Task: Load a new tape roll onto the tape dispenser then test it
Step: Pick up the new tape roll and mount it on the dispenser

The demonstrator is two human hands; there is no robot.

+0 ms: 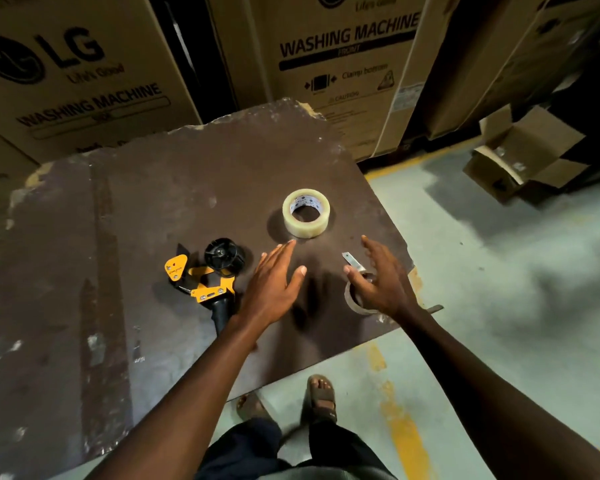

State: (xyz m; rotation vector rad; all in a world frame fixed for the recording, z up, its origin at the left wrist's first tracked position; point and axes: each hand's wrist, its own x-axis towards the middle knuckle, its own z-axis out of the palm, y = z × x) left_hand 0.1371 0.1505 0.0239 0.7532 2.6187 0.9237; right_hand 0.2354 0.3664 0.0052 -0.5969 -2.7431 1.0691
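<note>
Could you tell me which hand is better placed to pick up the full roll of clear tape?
Probably the left hand: its open fingertips lie nearest the clear tape roll with the white core, with bare brown board between. The right hand hovers over a nearly spent tape ring.

Both hands out over the brown table [125, 209], palms down, fingers spread, gripping nothing. The tape roll [306, 213] lies flat just beyond the left hand [274, 289]. Left of that hand, the yellow-and-black tape dispenser [205, 275] lies on its side. The right hand [378, 282] hovers over an empty tape core [355, 303] near the table's edge.
</note>
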